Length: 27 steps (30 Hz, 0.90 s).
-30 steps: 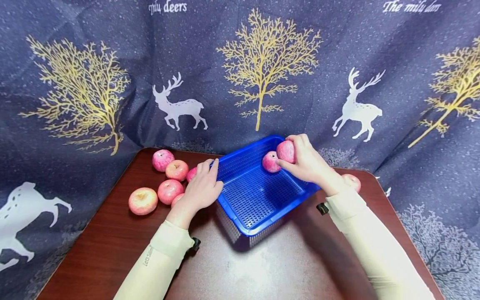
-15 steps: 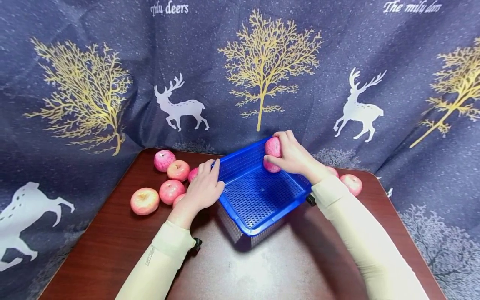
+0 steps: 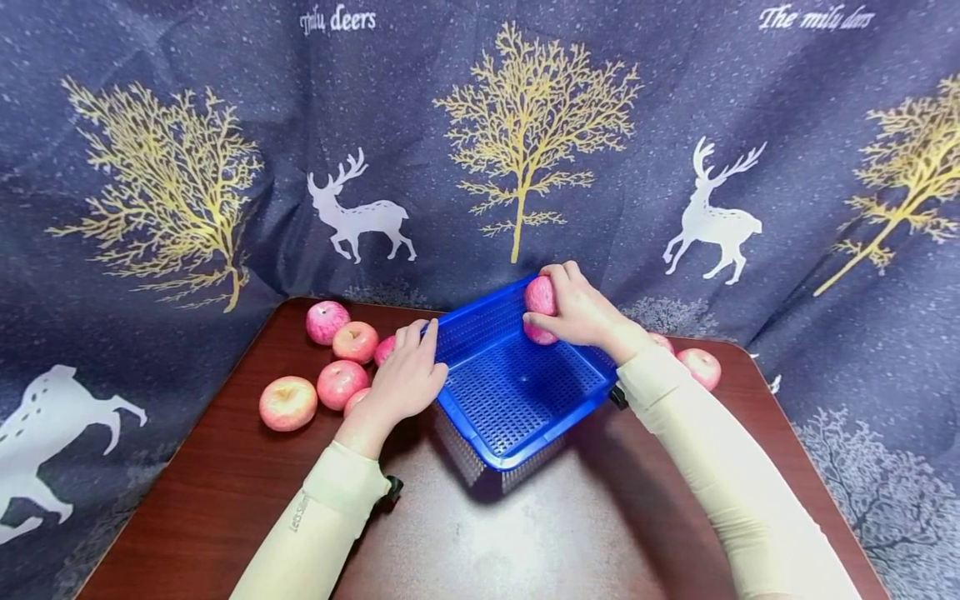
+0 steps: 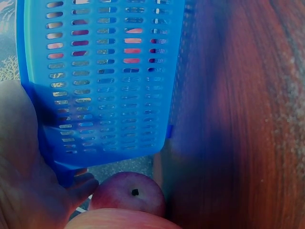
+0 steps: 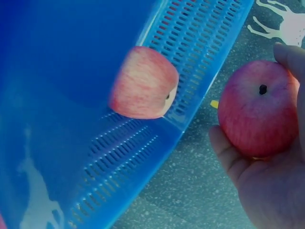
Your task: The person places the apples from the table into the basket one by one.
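My right hand (image 3: pixel 581 312) grips a red apple (image 3: pixel 540 295) over the back right part of a blue plastic basket (image 3: pixel 498 462). In the right wrist view, the held apple (image 5: pixel 259 109) has its stem end showing, fingers and thumb on either side. Inside the basket another apple (image 5: pixel 145 83) lies on its side by the wall; from the head it is partly covered by the right thumb. My left hand (image 3: pixel 408 371) holds the basket's left rim near the far corner. Its fingertips come close to an apple (image 4: pixel 128 193) outside the basket in the left wrist view.
Several apples (image 3: pixel 288 403) sit on the brown table (image 3: pixel 195 492) left of the basket, some partly behind my left hand. At the right back are an apple (image 3: pixel 701 368) and one half hidden by my sleeve. A dark printed cloth (image 3: pixel 420 125) hangs behind.
My right hand has moved left with its apple, now above the apple in the basket. It has nearly stopped over the last half second. The left hand and basket stay in place.
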Motion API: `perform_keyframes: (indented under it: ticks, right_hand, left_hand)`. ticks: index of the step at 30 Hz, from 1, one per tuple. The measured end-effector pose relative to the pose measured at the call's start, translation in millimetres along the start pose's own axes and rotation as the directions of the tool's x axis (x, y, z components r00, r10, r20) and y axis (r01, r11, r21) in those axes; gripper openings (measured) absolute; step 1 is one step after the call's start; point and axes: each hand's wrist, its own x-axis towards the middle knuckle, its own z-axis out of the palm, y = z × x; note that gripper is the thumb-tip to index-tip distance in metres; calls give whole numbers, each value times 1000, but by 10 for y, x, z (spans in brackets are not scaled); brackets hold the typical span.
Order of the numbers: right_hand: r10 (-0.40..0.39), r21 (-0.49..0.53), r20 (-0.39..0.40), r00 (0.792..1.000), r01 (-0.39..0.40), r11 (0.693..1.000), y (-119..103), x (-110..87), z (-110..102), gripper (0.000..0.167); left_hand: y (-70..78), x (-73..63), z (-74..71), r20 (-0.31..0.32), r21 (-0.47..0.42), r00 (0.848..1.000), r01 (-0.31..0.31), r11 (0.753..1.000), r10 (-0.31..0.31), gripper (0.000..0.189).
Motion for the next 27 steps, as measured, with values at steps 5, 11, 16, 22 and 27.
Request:
perform_keyframes:
  ticks: [5,11,16,22,27]
  right_hand:
    - [-9,-10,-11,1000,9,1000,-38,48,-13,77]
    - [8,-16,3,1000,-8,1000,-95,108,-16,79]
    - [24,-7,-4,1000,-24,1000,-124,151,-12,77]
    - [38,10,-30,999,-38,999,-139,181,-1,76]
    - [54,21,-25,998,-53,998,-150,204,25,76]
  left_hand:
    - [15,-7,-20,5,-1,1000,3,1000,-3,79]
    - [16,-6,-12,-2,0,1000,-1,1000,1,78]
    - [19,-5,-11,-1,-1,1000,1,1000,-1,77]
    - [25,-4,-22,5,-5,1000,3,1000,-3,77]
    - [26,-10,-19,2,-5,1000,0,1000,0,77]
